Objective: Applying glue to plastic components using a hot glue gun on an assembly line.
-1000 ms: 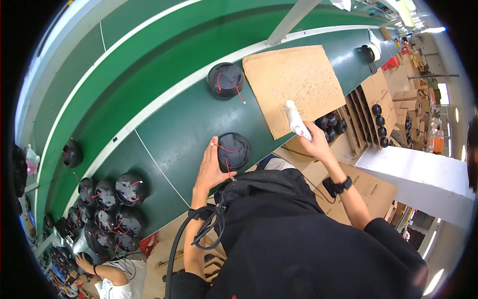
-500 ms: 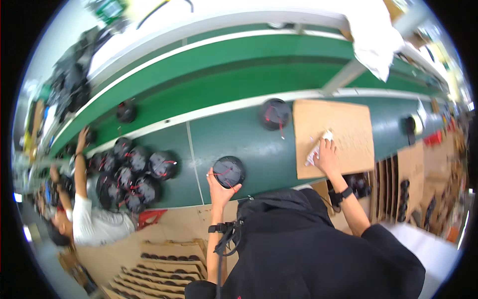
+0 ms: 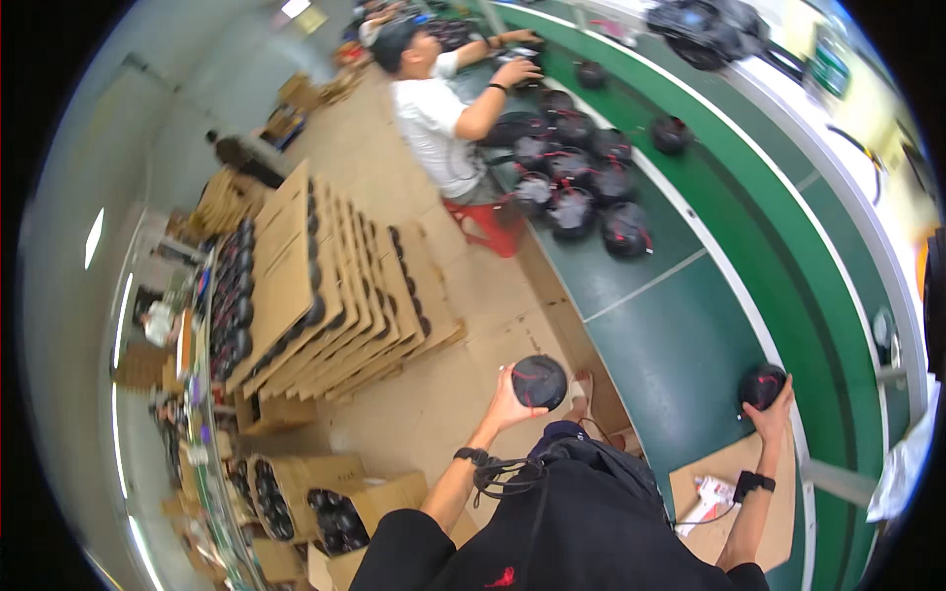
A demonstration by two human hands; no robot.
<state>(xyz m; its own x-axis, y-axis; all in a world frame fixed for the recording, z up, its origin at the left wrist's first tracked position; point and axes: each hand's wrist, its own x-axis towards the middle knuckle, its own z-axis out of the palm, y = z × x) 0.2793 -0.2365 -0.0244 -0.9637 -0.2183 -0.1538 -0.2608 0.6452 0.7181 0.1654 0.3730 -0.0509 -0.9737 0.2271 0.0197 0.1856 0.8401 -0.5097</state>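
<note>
My left hand (image 3: 503, 406) grips a round black housing (image 3: 540, 382) by its edge, held out over the floor beside the bench. A thin red wire lies across the housing's face. At the bench's right, my right hand (image 3: 774, 420) has its fingers around a second round black housing (image 3: 761, 380), which also shows some red. Below that hand, a white glue-gun-shaped tool (image 3: 706, 500) lies on a cardboard sheet (image 3: 731, 459) on the green bench top (image 3: 670, 364). A cord runs from near the tool.
Several similar black housings (image 3: 570, 210) crowd the bench's far part, where a co-worker in a white shirt (image 3: 434, 128) sits on a red stool (image 3: 490, 231). Stacked cardboard layers (image 3: 330, 281) holding black parts stand on the floor at left. Open cartons (image 3: 379, 497) stand nearer. A green conveyor belt (image 3: 729, 197) runs alongside.
The view has swung left. My left hand has carried its housing off the bench to above the floor. My right hand has let go of the white tool and taken hold of another housing.
</note>
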